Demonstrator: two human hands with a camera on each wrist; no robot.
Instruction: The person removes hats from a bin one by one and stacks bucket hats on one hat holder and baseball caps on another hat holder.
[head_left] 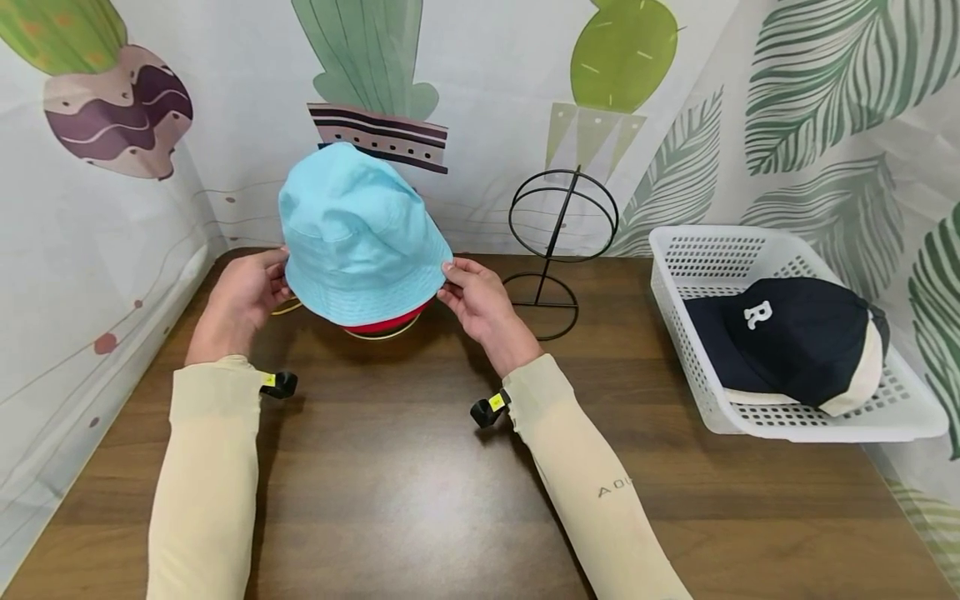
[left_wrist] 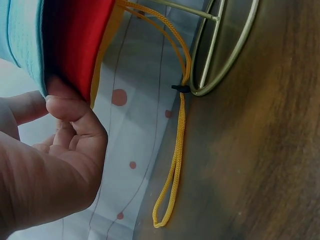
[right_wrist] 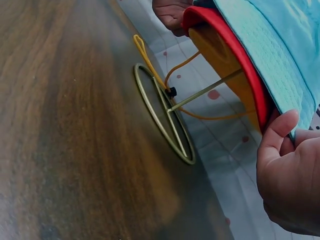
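Observation:
A light blue bucket hat (head_left: 352,233) sits over a red hat (head_left: 390,321) with a yellow-orange lining, whose edge shows below the blue brim. Both are on a gold wire stand (right_wrist: 165,115). My left hand (head_left: 243,296) pinches the blue brim at its left side, thumb and finger on the edge. At the opposite side, my right hand (head_left: 483,304) pinches the brim between thumb and fingers. An orange cord (left_wrist: 180,145) with a black toggle (left_wrist: 181,89) hangs from the red hat beside the stand's base. The stand's top is hidden inside the hats.
A black wire hat stand (head_left: 551,250) holding nothing stands right of the blue hat. On the right, a white plastic basket (head_left: 693,367) contains a navy cap (head_left: 795,333) with a letter R. Printed cloth (head_left: 495,100) hangs behind the wooden table (head_left: 390,500).

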